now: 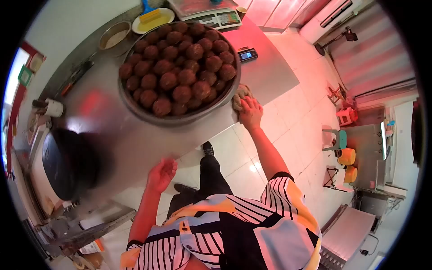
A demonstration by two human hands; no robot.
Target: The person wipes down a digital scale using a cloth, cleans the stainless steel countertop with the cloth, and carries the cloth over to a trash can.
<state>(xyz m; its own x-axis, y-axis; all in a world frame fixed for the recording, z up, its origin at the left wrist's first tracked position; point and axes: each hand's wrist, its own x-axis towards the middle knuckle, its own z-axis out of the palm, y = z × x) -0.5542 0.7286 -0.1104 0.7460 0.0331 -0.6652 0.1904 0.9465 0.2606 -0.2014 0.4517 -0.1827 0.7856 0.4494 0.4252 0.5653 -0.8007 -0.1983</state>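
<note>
A wide metal bowl (180,120) heaped with reddish-brown balls (182,74) stands on the steel table (153,137). My right hand (250,112) presses on a crumpled tan cloth (242,95) at the table's edge, just right of the bowl. Below the bowl, near the front edge, my left hand (163,173) is palm up with its fingers loosely curled and apart, and nothing in it.
Behind the bowl are a small metal bowl (115,36), a plate (162,20) with a brush (147,14) and a scale (218,19). A phone-like device (247,55) lies to the right. A black round object (65,164) is at left; stools (335,139) stand far right.
</note>
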